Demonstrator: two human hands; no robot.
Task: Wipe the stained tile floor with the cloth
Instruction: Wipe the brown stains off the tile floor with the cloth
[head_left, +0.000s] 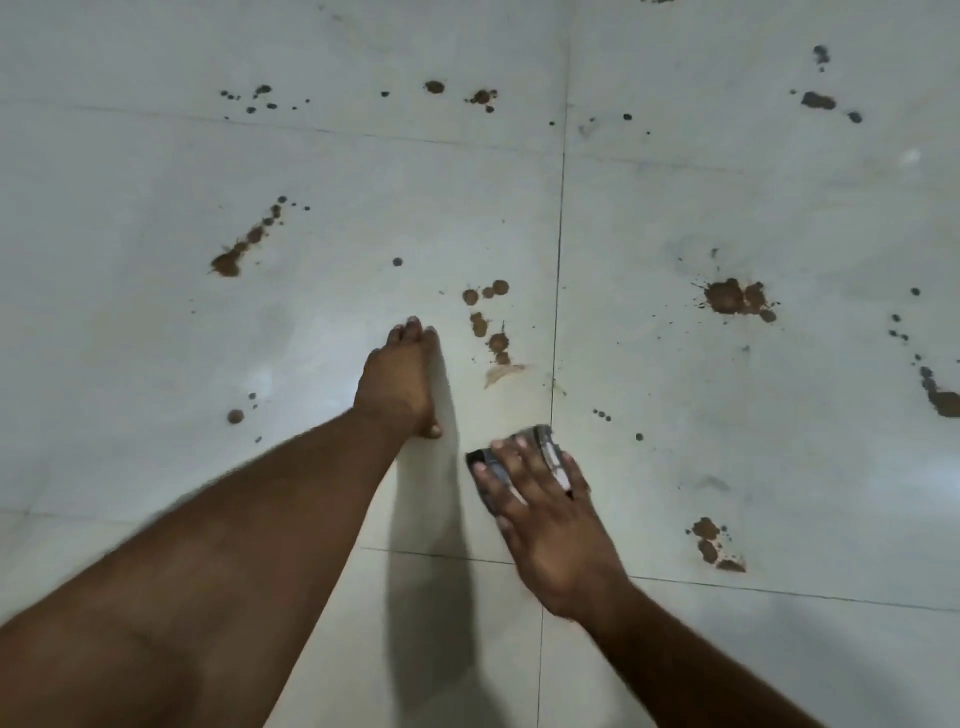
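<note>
Dim, soft picture; arm shadow (431, 519) falls rightward, right hand (545, 519) motion-blurred.

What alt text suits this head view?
The right hand presses a cloth flat on a pale tile floor spattered with brown stains, while the left hand braces on the tile.

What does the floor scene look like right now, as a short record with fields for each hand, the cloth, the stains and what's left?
left hand: fingers straight, braced on the floor, holding nothing
right hand: fingers spread flat, pressing the cloth
cloth: dark and light patterned, bunched under the fingers, beside a tile joint
nearest stains: brown drops just beyond the cloth, with a faint smear below them
other stains: brown and dark spots scattered across several tiles
progress: most stains not yet wiped
</note>
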